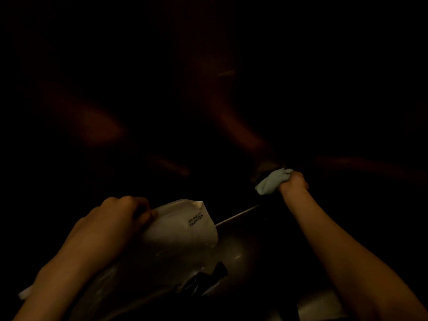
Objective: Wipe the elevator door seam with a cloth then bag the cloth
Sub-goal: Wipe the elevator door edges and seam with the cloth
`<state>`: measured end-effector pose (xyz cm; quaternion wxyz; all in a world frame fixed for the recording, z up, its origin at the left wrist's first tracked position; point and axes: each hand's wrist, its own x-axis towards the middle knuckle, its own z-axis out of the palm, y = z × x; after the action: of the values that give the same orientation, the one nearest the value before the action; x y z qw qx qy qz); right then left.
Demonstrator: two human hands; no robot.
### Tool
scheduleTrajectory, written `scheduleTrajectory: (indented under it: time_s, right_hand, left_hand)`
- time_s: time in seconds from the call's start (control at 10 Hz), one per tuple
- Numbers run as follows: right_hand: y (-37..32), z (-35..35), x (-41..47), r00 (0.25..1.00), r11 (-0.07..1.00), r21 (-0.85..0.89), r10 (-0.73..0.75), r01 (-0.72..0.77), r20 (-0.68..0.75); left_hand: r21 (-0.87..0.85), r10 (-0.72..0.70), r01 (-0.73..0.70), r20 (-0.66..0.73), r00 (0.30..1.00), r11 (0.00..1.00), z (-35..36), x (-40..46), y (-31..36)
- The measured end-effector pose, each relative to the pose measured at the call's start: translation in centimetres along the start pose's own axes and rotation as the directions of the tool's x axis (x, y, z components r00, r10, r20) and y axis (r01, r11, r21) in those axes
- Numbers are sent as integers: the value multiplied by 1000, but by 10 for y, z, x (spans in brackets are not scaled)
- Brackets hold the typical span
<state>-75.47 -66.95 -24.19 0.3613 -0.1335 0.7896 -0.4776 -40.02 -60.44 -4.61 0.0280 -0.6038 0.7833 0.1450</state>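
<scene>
Dim, near-black surroundings; only a thin metal strip (238,214), likely the door sill, catches light on the floor.

Right hand (293,183): grip pressed together around a bunched pale blue-green cloth (271,183), which sticks out to the left of the fist, low and far forward. Whether it touches the seam cannot be told in this light.

Left hand (118,218): grip pinching the edge of a white plastic bag (183,225) with dark printed lettering, held near your body, well apart from the cloth.

Advice: keep your fist tight so the cloth stays compact and press it along the seam line. Hold the bag's mouth spread and steady, ready for the cloth.
</scene>
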Motion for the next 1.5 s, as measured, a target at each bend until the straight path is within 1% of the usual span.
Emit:
scheduleTrajectory:
  time_s: [0.1, 0.2, 0.3, 0.4, 0.5, 0.6, 0.7, 0.8, 0.9, 1.0, 1.1, 1.2, 1.3, 1.4, 1.5]
  right_hand:
    - [-33, -3, -29, 993, 865, 489, 119, -110, 13]
    - [-50, -1, -37, 991, 717, 697, 75, 23, -110]
    - [-64, 0, -46, 980, 812, 559, -74, 165, -182]
    - [-52, 4, -52, 951, 852, 435, -206, 290, -230]
    - [-45, 4, -60, 933, 887, 297, -309, 353, -186]
    - [-64, -4, -69, 866, 842, 218, -454, 494, -210]
    - [-89, -13, -82, 797, 793, 128, -565, 596, -212]
    - [-103, -31, -90, 815, 817, 97, -545, 569, -195]
    - [-110, -36, -102, 809, 811, 58, -570, 582, -142]
    - [-144, -45, -114, 698, 703, 46, -693, 710, -179]
    - [-166, -57, -115, 573, 597, -21, -779, 802, -253]
    - [-151, -54, -112, 530, 560, -158, -825, 813, -198]
    - [-146, -51, -108, 556, 566, -231, -824, 792, -112]
    - [-183, -58, -115, 494, 516, -259, -857, 817, -149]
    - [-217, -67, -122, 433, 476, -301, -879, 826, -201]
  left_hand:
    - [-5, 9, -9, -15, 1000, 1000, 0, -3, 2]
    - [4, 3, -3, -18, 1000, 1000, -1, -5, 3]
    - [20, -1, 1, -28, 1000, 1000, -4, -6, 5]
    - [20, -6, 6, -25, 1000, 1000, -11, -8, 8]
    - [23, 0, 2, -52, 999, 1000, -17, -12, 9]
    - [4, 1, -1, -101, 995, 1000, -19, -19, 10]
    - [11, 2, 0, -132, 991, 1000, -22, -23, 18]
    - [21, 42, -39, -137, 990, 999, -38, -26, 43]
    - [36, 82, -77, -146, 986, 996, -44, -30, 55]
    - [44, 92, -85, -193, 977, 995, -49, -29, 61]
    - [51, 93, -84, -229, 969, 995, -55, -29, 73]
    - [47, 112, -103, -264, 958, 994, -59, -29, 81]
    - [44, 123, -116, -270, 955, 992, -62, -30, 85]
    - [50, 136, -128, -264, 955, 991, -65, -33, 87]
    - [17, 126, -127, -281, 951, 992, -67, -33, 89]
